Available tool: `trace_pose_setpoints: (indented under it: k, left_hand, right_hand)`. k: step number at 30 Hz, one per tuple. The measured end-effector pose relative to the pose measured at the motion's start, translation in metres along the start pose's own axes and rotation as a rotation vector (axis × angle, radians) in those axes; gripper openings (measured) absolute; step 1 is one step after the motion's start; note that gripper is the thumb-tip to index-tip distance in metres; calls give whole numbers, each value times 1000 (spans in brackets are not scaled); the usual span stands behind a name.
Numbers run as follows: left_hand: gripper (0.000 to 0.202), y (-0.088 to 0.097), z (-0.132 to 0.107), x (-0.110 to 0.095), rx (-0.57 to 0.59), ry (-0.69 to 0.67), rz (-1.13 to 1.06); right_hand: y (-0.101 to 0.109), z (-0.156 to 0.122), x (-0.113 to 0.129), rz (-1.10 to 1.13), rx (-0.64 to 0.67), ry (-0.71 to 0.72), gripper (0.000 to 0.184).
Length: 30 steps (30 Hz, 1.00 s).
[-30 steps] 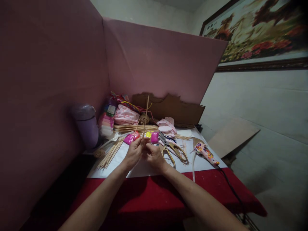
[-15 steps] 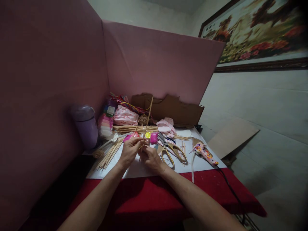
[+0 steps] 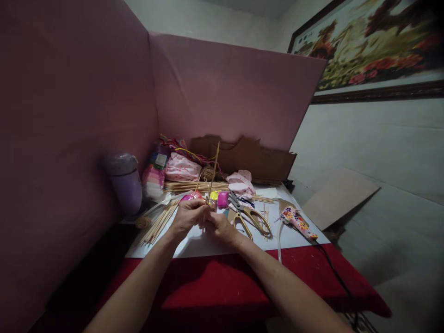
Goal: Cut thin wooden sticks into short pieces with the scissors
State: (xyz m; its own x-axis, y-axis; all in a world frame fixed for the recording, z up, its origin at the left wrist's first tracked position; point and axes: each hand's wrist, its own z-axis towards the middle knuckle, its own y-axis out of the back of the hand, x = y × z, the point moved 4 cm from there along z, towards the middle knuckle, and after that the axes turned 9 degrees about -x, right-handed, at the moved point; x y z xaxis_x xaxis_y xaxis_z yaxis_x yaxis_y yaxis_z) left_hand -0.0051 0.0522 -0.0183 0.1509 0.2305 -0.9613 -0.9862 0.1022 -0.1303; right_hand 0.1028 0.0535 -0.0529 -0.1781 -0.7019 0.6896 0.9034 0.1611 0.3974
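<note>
My left hand (image 3: 187, 217) and my right hand (image 3: 219, 227) meet over a white sheet (image 3: 208, 243) on a red-covered table (image 3: 222, 286). Both pinch the lower end of a thin bamboo stick (image 3: 213, 171) that stands nearly upright, leaning slightly right. A shorter second stick shows beside it near my left fingers. Pink and yellow clay lumps (image 3: 222, 199) lie just behind my hands. What sits between my fingertips at the stick's base is hidden.
Gold-handled scissors (image 3: 251, 217) and a patterned glue gun (image 3: 296, 221) with a black cord lie to the right. Bundles of bamboo sticks (image 3: 157, 222) lie left and behind. A purple jar (image 3: 124, 181), pink cloth bags, cardboard and pink screen walls close off the back.
The stick has tilted from nearly vertical to a slight lean right. Both hands have drawn closer together and shifted a little toward me.
</note>
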Motion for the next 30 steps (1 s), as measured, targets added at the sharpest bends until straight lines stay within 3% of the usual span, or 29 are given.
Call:
trace_pose_setpoints:
  k: [8,15,24,30]
  left_hand:
    - [29,10,7,9,-38,-63,-23]
    - [24,12,8,4,-98,-161,28]
    - [27,16,10,10,-99,-172,68]
    - [27,13,7,3,-115,-194,113]
  right_hand:
    - [-8,-4,-9,-14,-28,-84,13]
    - [-13,-7,-16,-6,-52,-155,14]
    - [-9,-7,-7,-44,-131,-120,13]
    - [-8,-4,-6,-38,-201,-155,17]
